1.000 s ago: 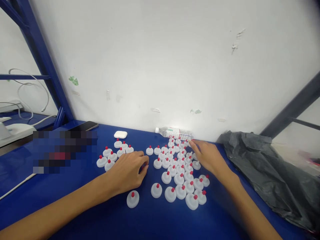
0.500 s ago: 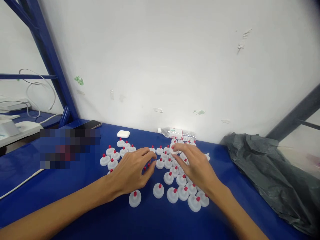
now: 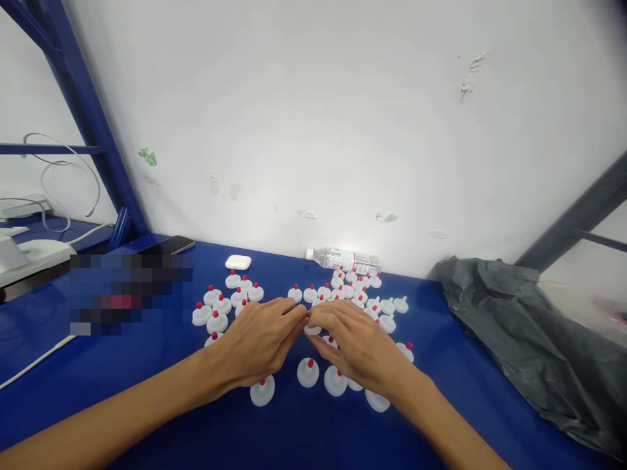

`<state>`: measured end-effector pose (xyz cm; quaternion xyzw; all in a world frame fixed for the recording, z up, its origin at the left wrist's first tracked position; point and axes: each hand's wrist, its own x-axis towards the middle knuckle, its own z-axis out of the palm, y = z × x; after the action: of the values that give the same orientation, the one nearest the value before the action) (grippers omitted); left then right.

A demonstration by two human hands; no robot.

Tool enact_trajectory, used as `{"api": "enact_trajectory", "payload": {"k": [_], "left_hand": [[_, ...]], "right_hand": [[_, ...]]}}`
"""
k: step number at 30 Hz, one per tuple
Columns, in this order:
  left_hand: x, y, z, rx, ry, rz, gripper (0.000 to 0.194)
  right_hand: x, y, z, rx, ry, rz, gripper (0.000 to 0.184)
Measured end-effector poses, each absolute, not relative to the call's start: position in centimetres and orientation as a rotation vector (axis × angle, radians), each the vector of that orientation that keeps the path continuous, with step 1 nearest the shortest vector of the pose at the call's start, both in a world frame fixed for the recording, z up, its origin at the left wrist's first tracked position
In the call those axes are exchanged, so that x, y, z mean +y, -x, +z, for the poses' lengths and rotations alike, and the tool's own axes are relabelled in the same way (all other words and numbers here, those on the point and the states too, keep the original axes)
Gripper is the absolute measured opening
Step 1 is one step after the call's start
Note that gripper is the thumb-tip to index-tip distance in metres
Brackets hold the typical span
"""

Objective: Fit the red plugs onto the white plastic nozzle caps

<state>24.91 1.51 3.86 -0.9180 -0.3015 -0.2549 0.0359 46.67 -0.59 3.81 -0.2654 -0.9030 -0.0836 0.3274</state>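
Observation:
My right hand [image 3: 355, 333] is closed, its fingers curled over a white nozzle cap [image 3: 312, 330], a round lid with a narrow spout. My left hand [image 3: 264, 336] has its fingers pressed together against the right fingertips, above that cap. Whatever the left fingertips pinch is hidden, and so is the held cap's spout. Around both hands stand several more white nozzle caps with red tips, such as one [image 3: 308, 373] in front and one [image 3: 217, 322] at left. A few at the right, like this plain cap [image 3: 400, 305], show no red tip.
A clear plastic bottle [image 3: 343, 260] lies along the wall. On the blue table [image 3: 210, 424] are a white earbud case [image 3: 238, 262], a phone [image 3: 179, 245] and a blurred-out patch at left. A dark plastic bag [image 3: 519, 339] covers the right side.
My right hand has moved left and toward me with the nozzle cap, from over the right cluster to my left hand. The fingertips of both hands now meet; before, they were apart.

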Motion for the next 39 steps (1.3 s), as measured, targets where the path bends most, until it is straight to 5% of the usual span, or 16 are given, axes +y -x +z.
{"api": "enact_trajectory", "payload": {"k": [9, 14, 21, 39], "left_hand": [[1.2, -25.5, 4.3, -1.230, 3.043, -1.248, 0.039], [1.9, -24.4, 5.1, -1.557, 2.962, -1.601, 0.044], [2.8, -24.1, 4.6, -1.341, 2.773, -0.916, 0.022], [3.9, -23.5, 4.4, -1.637, 2.648, -0.437, 0.018]], "right_hand": [[-0.7, -46.9, 4.8, -2.337, 0.640, -0.402, 0.022], [1.0, -51.7, 5.6, -2.197, 0.964, -0.572, 0.021], [3.2, -56.8, 5.9, -1.838, 1.593, -0.552, 0.028], [4.5, -57.9, 2.9, -2.163, 1.871, -0.251, 0.047]]}}
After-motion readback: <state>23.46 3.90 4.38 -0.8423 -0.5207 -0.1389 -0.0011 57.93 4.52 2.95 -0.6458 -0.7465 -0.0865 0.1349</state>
